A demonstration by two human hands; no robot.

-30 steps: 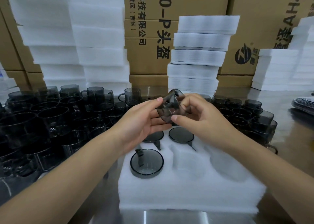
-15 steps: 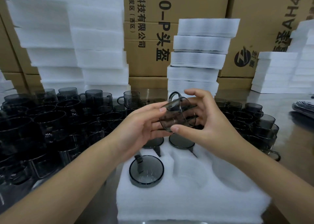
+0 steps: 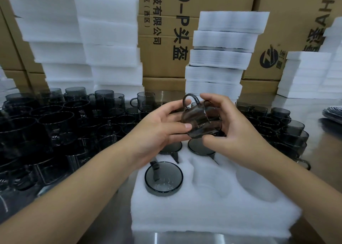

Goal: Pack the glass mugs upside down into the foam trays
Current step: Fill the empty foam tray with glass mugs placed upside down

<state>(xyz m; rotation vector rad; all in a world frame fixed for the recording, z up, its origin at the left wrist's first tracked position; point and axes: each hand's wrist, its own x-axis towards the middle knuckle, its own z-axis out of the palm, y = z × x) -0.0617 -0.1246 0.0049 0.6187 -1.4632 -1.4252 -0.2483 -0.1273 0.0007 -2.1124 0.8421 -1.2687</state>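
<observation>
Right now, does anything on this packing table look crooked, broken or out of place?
No breakage or spill shows. The three mugs in the foam tray sit upside down in their slots. Only the foam stack at the back centre looks uneven: its upper pieces overhang to the right.

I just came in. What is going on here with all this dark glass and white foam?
A person is filling a white foam tray. The left hand and right hand together hold one mug above the tray, its handle pointing up. Three packed mugs already sit upside down in the tray; two near pockets are empty. Loose mugs crowd the table on both sides, and foam stacks stand behind.
</observation>
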